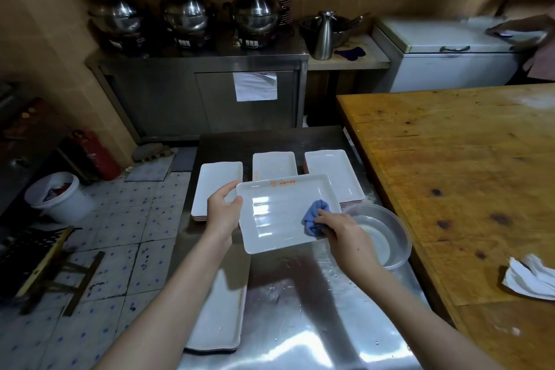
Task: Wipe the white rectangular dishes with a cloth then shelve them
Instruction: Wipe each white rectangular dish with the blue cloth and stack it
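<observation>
A white rectangular dish (276,216) with an orange logo is held above the steel table (300,303). My left hand (223,210) grips its left edge. My right hand (339,230) holds a bunched blue cloth (315,216) pressed against the dish's inner right side. Behind it, three stacks of white rectangular dishes stand in a row: left (213,186), middle (273,164), right (333,171). Another stack of long white dishes (219,315) lies near the table's front left edge, partly under my left forearm.
A clear plastic basin (387,234) with water sits right of the dish. A wooden table (465,174) with crumpled white paper (528,278) adjoins on the right. Steel cabinet (204,93) with three pots stands behind. A white bucket (57,195) and a red extinguisher (96,153) stand on the tiled floor at left.
</observation>
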`<action>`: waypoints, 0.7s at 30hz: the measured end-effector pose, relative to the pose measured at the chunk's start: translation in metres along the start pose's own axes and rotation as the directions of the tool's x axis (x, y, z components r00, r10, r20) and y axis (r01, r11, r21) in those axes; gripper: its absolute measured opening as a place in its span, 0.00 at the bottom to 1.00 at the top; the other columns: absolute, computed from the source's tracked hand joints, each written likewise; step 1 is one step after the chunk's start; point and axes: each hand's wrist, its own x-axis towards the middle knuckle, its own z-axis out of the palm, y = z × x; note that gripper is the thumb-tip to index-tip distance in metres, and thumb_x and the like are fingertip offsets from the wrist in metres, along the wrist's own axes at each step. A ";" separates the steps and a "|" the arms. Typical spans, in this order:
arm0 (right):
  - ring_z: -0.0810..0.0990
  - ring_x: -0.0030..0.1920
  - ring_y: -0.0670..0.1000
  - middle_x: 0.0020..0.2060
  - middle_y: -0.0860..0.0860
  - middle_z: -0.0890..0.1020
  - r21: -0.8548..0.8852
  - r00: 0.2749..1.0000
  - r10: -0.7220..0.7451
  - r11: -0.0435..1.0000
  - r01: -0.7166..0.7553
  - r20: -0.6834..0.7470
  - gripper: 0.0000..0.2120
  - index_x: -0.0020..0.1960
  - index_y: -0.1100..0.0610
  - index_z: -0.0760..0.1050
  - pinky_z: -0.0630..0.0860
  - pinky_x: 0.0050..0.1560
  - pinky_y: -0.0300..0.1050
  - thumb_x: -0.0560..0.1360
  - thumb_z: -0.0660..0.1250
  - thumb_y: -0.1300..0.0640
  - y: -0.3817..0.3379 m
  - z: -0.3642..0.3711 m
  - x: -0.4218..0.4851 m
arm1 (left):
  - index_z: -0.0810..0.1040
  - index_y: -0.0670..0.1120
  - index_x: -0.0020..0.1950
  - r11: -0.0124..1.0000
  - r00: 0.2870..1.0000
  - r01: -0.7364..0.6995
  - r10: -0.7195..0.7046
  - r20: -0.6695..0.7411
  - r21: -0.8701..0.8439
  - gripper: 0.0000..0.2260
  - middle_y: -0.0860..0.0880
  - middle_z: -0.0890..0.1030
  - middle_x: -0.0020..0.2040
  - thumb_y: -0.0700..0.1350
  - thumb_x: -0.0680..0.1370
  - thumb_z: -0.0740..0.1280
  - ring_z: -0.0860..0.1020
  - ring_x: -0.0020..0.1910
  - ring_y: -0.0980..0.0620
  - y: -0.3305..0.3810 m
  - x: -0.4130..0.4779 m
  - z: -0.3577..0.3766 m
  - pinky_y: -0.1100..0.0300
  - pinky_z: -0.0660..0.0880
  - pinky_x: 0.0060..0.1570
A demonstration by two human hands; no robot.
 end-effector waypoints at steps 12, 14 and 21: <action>0.69 0.31 0.44 0.32 0.49 0.72 0.072 0.985 -0.173 0.982 0.174 -0.008 0.10 0.35 0.59 0.66 0.64 0.33 0.30 0.72 0.56 0.70 -0.066 0.030 -0.003 | 0.77 0.47 0.63 0.999 0.999 -0.032 0.032 -0.029 0.012 0.14 0.47 0.78 0.62 0.36 0.79 0.61 0.76 0.60 0.44 0.004 -0.007 0.004 0.52 0.76 0.54; 0.72 0.38 0.47 0.39 0.48 0.76 0.023 0.956 -0.290 0.957 0.289 0.043 0.08 0.40 0.56 0.73 0.65 0.36 0.33 0.70 0.56 0.63 -0.071 0.045 -0.009 | 0.77 0.48 0.62 0.999 0.999 -0.043 0.043 -0.026 0.018 0.14 0.46 0.77 0.63 0.36 0.79 0.61 0.75 0.62 0.44 0.004 -0.009 0.007 0.46 0.75 0.60; 0.77 0.46 0.53 0.47 0.47 0.81 0.089 0.953 -0.290 0.955 0.282 0.084 0.17 0.50 0.53 0.78 0.76 0.37 0.47 0.66 0.64 0.70 -0.048 0.025 -0.005 | 0.77 0.51 0.56 0.999 0.999 -0.039 0.038 -0.036 -0.010 0.14 0.48 0.79 0.58 0.35 0.78 0.60 0.78 0.57 0.44 0.004 -0.011 -0.007 0.46 0.77 0.56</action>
